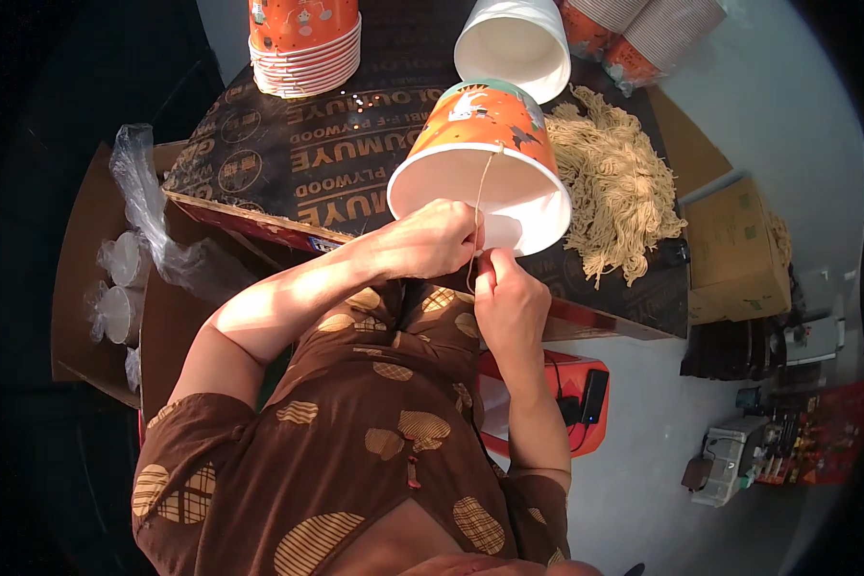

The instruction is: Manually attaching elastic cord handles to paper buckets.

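An orange printed paper bucket (pixel 494 120) lies on its side at the table's front edge, its white open mouth turned toward me. A thin beige string (pixel 485 178) comes from the bucket's wall near the rim and runs down to my hands. My left hand (pixel 442 238) is closed with its fingers pinching the string in front of the bucket's mouth. Just below and to the right, my right hand (pixel 509 293) is also closed on the string, its fingertips close to the left hand's. Between the fingers the string is partly hidden.
Beside the bucket lies a heap of beige strings (pixel 619 182) on the dark plywood table (pixel 288 144). A nested stack of orange buckets (pixel 305 48) stands at the back left, a white bucket (pixel 514 48) behind. Cardboard boxes (pixel 739 254) flank the table; a red stool (pixel 593 374) stands below.
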The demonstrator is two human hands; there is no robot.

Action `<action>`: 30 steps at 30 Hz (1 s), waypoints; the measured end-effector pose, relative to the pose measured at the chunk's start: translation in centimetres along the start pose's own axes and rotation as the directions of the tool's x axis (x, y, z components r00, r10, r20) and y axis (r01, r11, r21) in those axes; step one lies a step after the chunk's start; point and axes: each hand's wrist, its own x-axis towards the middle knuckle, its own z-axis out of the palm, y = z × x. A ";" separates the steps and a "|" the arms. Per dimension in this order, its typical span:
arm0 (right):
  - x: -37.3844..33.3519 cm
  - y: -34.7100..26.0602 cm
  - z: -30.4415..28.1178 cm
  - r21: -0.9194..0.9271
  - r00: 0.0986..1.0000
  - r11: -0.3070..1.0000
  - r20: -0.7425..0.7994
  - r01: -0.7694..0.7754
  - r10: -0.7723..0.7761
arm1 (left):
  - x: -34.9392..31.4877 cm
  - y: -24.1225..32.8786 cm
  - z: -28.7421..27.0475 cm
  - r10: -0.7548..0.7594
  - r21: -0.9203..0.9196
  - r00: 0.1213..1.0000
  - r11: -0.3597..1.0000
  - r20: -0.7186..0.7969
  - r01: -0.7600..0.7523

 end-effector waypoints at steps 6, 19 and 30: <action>0.2 -0.1 1.0 0.113 0.990 0.988 -0.077 -0.110 0.119 | -0.3 -0.1 0.6 0.061 0.115 0.998 0.991 0.023 -0.064; -1.3 -0.7 0.6 0.132 0.964 0.991 -0.262 0.001 0.034 | -0.6 -0.2 -0.1 -0.008 -0.078 0.999 0.997 -0.044 0.004; 0.0 -1.9 1.3 0.035 0.994 0.998 -0.093 -0.054 0.057 | -0.5 -0.8 0.6 0.009 -0.079 0.994 0.997 -0.107 -0.017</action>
